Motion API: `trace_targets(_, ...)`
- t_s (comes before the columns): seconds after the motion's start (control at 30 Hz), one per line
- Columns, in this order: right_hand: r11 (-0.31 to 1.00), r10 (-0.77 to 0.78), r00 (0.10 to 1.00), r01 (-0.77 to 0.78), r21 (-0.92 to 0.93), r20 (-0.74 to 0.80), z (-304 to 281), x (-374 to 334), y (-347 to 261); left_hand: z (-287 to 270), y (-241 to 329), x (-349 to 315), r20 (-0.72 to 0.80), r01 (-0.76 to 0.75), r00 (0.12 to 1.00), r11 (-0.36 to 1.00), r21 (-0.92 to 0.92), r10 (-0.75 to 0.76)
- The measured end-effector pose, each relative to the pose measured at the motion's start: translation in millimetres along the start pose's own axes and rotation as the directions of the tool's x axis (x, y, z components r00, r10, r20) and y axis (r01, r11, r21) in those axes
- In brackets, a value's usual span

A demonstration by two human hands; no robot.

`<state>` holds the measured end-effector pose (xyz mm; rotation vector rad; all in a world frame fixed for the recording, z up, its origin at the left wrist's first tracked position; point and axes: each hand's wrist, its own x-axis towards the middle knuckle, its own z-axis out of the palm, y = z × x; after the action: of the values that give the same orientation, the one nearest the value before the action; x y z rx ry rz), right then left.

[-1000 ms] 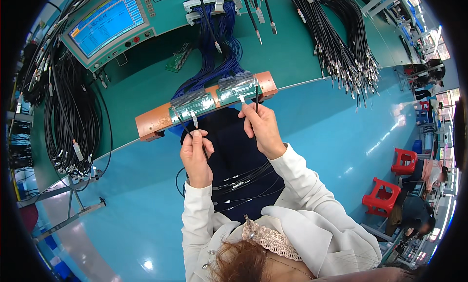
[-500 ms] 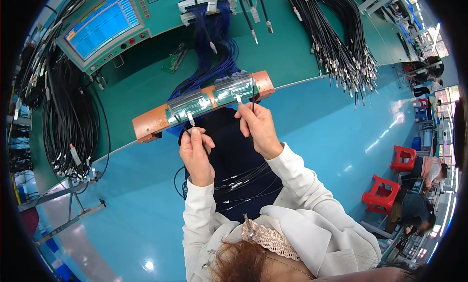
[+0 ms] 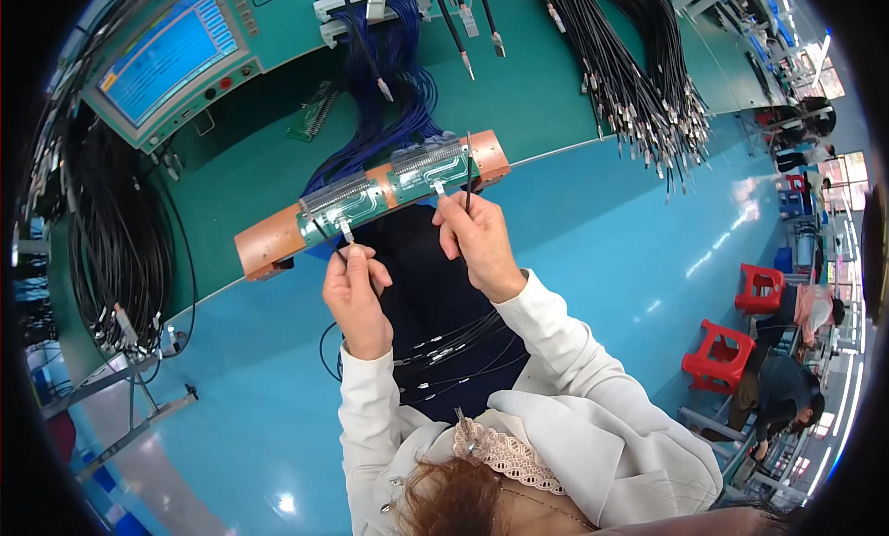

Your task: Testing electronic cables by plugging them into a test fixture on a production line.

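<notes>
as both hands worked at the edge of a green bench point(image 3: 574, 101), the head view showed the left hand point(image 3: 356, 291) with fingers pinched shut on a small metal cable plug point(image 3: 345, 229), its tip touching the left green connector board point(image 3: 341, 203) of a long copper-coloured test fixture point(image 3: 370, 195). the right hand point(image 3: 477, 240) had its fingers closed on a thin black cable point(image 3: 468, 170) standing upright just in front of the right green connector board point(image 3: 431, 168), beside another plug seated there. more black cables point(image 3: 454, 351) lay across the dark lap below, a blue wire bundle point(image 3: 389, 92) ran back from the fixture, and a tester with a blue screen point(image 3: 171, 50) stood at upper left. hanging cable bunches point(image 3: 639, 92) flanked the bench; red stools point(image 3: 732, 351) stood on the blue floor. the risk appeared to be a plug meeting its socket at a slant and bending contacts, or the loose lap cables snagging and tugging a plug free. only one view was supplied.
</notes>
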<state>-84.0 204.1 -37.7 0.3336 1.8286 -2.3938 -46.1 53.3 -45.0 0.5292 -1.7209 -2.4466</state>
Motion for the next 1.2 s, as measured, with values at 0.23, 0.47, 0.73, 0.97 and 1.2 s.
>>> trace_targets(0.23, 0.981, 0.073, 0.987, -0.045, -0.188, 0.144, -13.2, -0.4, -8.3, -17.4, 3.4, -3.2, 0.011, 0.019, 1.000, 0.996, 0.092, -0.020)
trace_targets(0.47, 0.978, -0.117, 0.992, 0.122, -0.171, 0.043, -91.2, -38.7, -7.7, -93.8, 37.5, -57.4, -0.127, -0.216, 0.965, 0.970, 0.115, 0.230)
trace_targets(0.73, 0.980, -0.165, 0.972, 0.143, -0.136, -0.165, -145.2, -69.1, -19.1, -132.4, 69.2, -104.5, -0.281, -0.286, 0.908, 0.950, 0.128, 0.311)
trace_targets(0.97, 0.986, -0.160, 0.964, 0.146, -0.081, -0.211, -137.3, -83.1, -37.8, -110.8, 76.8, -125.9, -0.284, -0.188, 0.920, 0.940, 0.285, 0.270)
trace_targets(1.2, 0.947, -0.222, 0.954, 0.162, -0.277, -0.202, -130.3, -86.5, -47.4, -99.3, 65.1, -120.1, -0.201, -0.253, 0.913, 0.880, 0.403, 0.355)
